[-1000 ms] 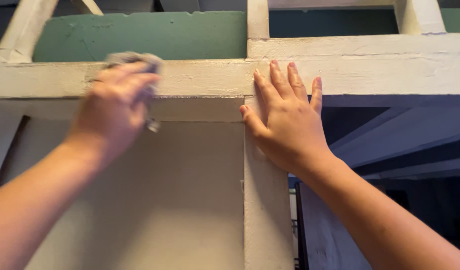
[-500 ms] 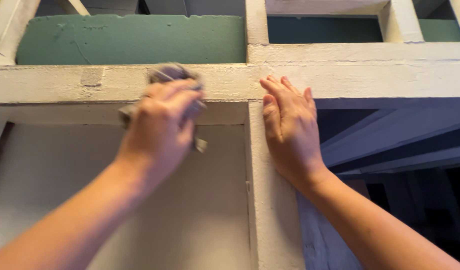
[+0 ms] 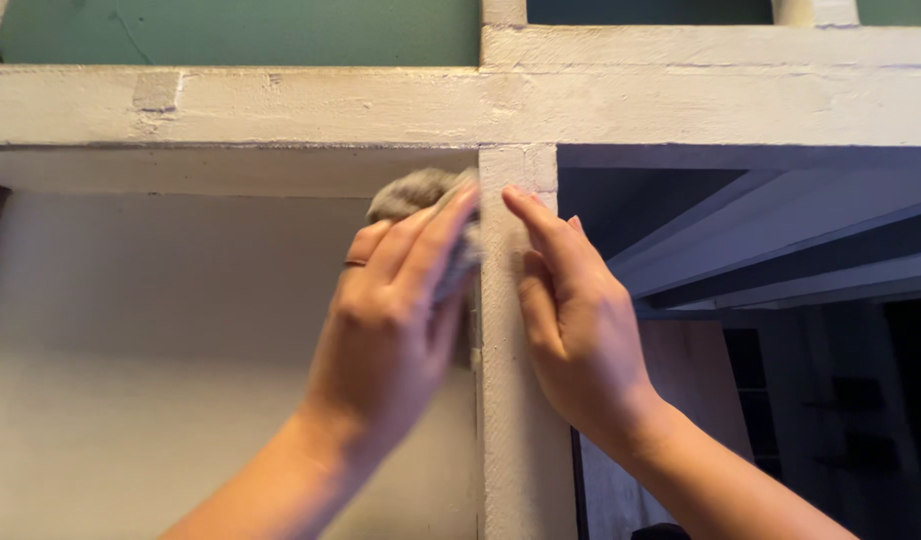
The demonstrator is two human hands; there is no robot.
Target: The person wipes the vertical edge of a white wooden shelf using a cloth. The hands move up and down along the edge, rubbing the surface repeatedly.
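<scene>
Warm, dim light; left hand [image 3: 395, 320] motion-blurred (cloth too), right side sinks into shadow.

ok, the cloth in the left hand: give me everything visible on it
The cloth is a small grey rag, bunched up and blurred. Only its top and right edge show past the fingers of the left hand, which grips it. It sits against the left side of the white-painted upright post, just under the horizontal beam.

Left hand [image 3: 395, 320] with grey cloth [image 3: 420, 195] now off the horizontal beam [image 3: 280, 105], shifted right and down against the left edge of the vertical post [image 3: 515, 400]. Right hand [image 3: 570, 320] lower on the post, fingers drawn together, no longer spread. View tilted lower.
</scene>
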